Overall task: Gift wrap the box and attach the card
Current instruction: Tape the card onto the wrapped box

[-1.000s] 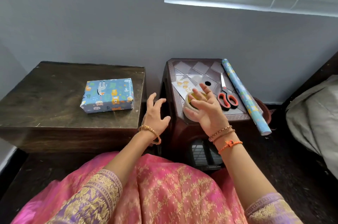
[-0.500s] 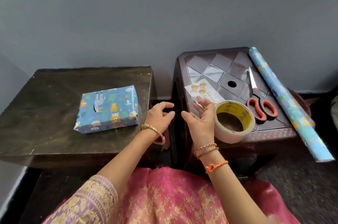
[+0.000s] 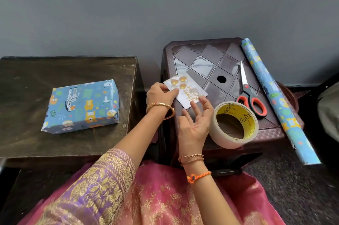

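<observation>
The card (image 3: 185, 89) is lying at the near-left corner of the brown plastic stool (image 3: 211, 63), and the left hand (image 3: 160, 95) is pinching its left edge between thumb and fingers, so that grip is closing on the card at its nearer end. The card's long axis is running diagonally, from upper left by the left hand down toward the lower right, where the right hand (image 3: 194, 123) is hovering palm up with fingers spread and relaxed, its fingertips just beside the card's lower right edge and holding nothing. The left hand is the nearer one and is already in contact. The wrapped box (image 3: 80, 106) is sitting well apart to the left on the dark wooden table (image 3: 27, 74), so the card, by my judgement, is needing to travel leftward across the gap between stool and table before it can be attached. The tape roll (image 3: 233, 124) is standing just beside the right hand, with the scissors (image 3: 251, 98) and the roll of wrapping paper (image 3: 275, 96) further right. The card is looking white and flat, with golden round shapes near its upper end and gold script along its length; the box is looking fully covered in blue paper printed with animals.
</observation>
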A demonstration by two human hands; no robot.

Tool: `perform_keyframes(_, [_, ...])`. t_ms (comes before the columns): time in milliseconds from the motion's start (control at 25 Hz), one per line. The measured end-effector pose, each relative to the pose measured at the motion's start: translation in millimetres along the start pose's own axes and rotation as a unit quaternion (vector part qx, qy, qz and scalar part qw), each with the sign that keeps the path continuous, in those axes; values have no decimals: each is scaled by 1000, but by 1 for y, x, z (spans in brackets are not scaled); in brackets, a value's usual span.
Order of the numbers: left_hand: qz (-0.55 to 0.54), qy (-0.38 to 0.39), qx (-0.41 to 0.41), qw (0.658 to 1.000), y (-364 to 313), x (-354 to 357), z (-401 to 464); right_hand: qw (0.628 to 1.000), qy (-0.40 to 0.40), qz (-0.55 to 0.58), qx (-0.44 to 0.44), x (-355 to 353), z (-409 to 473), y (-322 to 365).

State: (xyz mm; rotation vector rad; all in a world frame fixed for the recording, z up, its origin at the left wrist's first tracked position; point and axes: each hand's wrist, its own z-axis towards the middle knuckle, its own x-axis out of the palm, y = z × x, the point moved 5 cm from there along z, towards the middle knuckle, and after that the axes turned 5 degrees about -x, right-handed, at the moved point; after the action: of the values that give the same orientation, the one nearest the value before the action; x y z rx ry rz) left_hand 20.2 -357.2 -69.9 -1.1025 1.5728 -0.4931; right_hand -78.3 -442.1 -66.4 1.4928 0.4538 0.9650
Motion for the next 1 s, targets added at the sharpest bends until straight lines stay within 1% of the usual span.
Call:
perform_keyframes(80, [-32, -8, -10, 999, 9, -6, -1, 1000, -1, -10, 1, 1, 0, -1])
perform_keyframes(240, [-150, -19, -48, 987, 31, -26, -14, 999, -3, -40, -7, 1, -1, 2])
perform_keyframes(320, [-143, -8, -26, 989, 33, -46, -29, 998, 0, -65, -6, 1, -5, 10])
perform_keyframes(400, [-104, 14, 10, 994, 33, -69, -42, 997, -3, -72, 9, 0, -12, 15])
perform_keyframes(440, [-82, 29, 27, 996, 35, -80, -49, 997, 10, -72, 18, 2, -19, 18])
perform_keyframes(520, [-56, 65, 57, 995, 41, -100, -64, 995, 71, -60, 41, 14, -39, 17])
perform_keyframes(560, [-59, 79, 62, 993, 48, -109, -70, 992, 103, -42, 61, 21, -53, 15])
perform_keyframes(640, [-80, 92, 59, 991, 65, -127, -82, 987, 130, -20, 94, 30, -83, 10])
perform_keyframes(720, [-98, 71, 68, 990, 80, -145, -95, 984, 135, -31, 109, 32, -106, 3])
perform_keyframes(800, [-99, -7, 72, 992, 94, -163, -102, 984, 134, -61, 95, 30, -114, 0])
perform_keyframes(880, [-109, -88, 32, 990, 109, -177, -107, 985, 130, -104, 44, 32, -114, 5])
perform_keyframes(920, [-126, -94, -2, 988, 115, -177, -108, 983, 128, -133, 14, 33, -113, 9])
perform_keyframes(1000, [-179, -47, -80, 980, 125, -173, -109, 968, 125, -211, -48, 37, -114, 18])
